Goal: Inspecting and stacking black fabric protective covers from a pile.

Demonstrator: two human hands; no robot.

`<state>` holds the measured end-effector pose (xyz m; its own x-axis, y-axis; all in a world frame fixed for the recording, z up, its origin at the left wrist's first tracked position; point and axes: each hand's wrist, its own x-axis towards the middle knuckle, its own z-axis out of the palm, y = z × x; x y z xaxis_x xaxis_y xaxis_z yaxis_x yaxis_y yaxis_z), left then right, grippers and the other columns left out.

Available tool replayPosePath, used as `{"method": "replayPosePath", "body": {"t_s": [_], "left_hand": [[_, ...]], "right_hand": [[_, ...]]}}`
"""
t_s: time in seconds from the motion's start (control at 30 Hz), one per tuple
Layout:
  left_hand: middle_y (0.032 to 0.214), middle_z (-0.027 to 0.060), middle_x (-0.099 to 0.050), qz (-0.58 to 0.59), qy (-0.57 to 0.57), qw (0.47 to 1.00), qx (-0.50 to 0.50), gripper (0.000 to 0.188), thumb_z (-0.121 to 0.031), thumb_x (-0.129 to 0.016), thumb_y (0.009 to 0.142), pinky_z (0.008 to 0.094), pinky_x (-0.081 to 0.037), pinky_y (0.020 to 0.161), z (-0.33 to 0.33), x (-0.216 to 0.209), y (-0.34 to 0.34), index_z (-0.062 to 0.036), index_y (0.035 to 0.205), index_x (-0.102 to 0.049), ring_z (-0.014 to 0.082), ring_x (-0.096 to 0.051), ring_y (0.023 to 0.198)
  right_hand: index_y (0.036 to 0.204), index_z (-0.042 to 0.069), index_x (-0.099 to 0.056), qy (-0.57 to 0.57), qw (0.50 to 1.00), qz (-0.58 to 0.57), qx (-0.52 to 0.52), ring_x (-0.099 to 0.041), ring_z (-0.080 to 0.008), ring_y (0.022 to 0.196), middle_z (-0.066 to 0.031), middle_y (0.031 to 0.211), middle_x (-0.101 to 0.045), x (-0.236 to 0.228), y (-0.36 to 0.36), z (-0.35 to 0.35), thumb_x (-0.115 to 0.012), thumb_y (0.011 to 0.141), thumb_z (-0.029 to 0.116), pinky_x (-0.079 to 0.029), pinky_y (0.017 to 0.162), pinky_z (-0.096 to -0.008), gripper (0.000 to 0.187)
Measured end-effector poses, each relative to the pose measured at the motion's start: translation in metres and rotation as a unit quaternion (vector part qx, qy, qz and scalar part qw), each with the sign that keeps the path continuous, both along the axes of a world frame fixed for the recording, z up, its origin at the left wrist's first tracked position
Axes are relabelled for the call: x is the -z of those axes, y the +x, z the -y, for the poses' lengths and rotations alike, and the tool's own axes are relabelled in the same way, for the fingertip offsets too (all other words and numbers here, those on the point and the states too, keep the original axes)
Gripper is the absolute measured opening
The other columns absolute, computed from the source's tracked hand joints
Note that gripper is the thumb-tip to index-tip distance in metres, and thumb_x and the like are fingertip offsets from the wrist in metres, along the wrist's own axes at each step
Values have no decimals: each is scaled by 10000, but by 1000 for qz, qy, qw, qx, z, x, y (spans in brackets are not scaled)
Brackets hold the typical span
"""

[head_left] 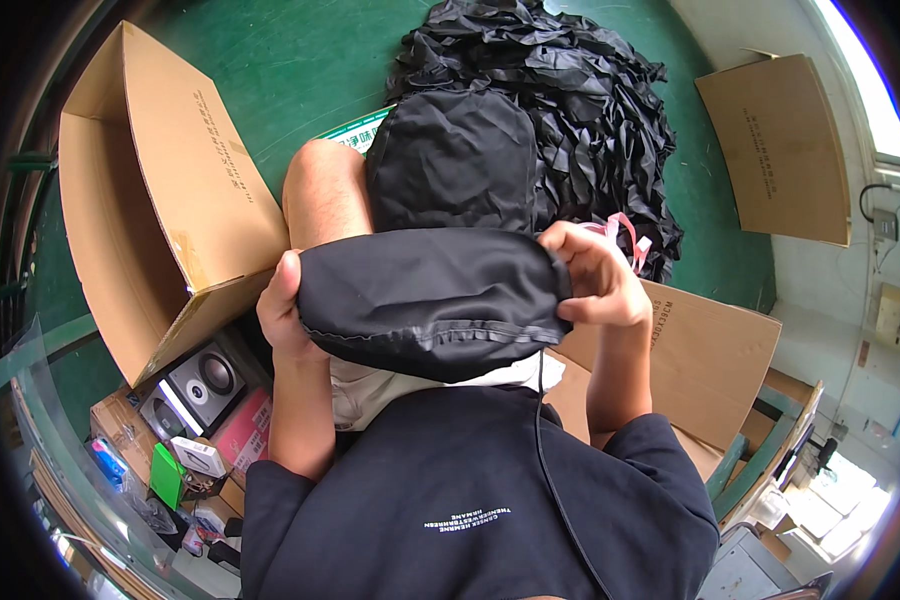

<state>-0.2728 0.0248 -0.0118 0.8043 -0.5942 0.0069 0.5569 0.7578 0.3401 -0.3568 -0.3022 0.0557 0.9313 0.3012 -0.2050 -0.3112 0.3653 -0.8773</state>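
Note:
I hold a black fabric cover (435, 290) stretched out in front of my lap, its rounded side away from me and a gathered seam along its near edge. My left hand (288, 310) is closed on its left end, with the thumb up at the edge. At the other end, my right hand (602, 275) pinches the cloth between thumb and fingers. Just beyond lies a flat, rounded black cloth piece (455, 160), wrinkled on top. Behind it and to the right spreads a large heap of crumpled black cloth (610, 130).
An open cardboard box (195, 150) stands at left, above a speaker (213, 372) and small boxes. Another carton (782, 145) is by the right wall. Cardboard (705, 365) lies near my right arm. Pink ribbon (630, 238) rests beside the heap on the green floor (280, 60).

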Motion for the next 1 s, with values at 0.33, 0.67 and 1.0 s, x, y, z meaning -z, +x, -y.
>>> {"method": "replayPosePath", "body": {"t_s": [0.33,0.67,1.0], "left_hand": [[991,161,-701,55,114,991,-34,401,-354,-557,986,352,-531,807,6,-9,-9,37,1056,-612,235,-677,859],[858,145,-720,126,161,978,-28,373,-287,-619,965,267,-509,667,12,-23,-8,76,906,-682,162,-667,737],[1061,205,-700,113,72,990,-49,453,-344,-545,1000,342,-534,802,14,-14,-17,82,1125,-637,249,-688,925]], "right_hand": [[935,-40,-600,-436,883,-11,175,-532,-111,675,-45,732,-559,48,-17,-26,-584,795,-16,-461,641,-278,143],[1137,-49,-589,82,940,-71,325,-692,-136,836,-118,994,-694,42,-19,0,-497,984,6,-561,768,-240,187],[1219,-33,-422,301,935,66,175,-696,-250,931,-210,1036,-656,19,-18,20,-692,812,47,-571,852,-341,495]]}}
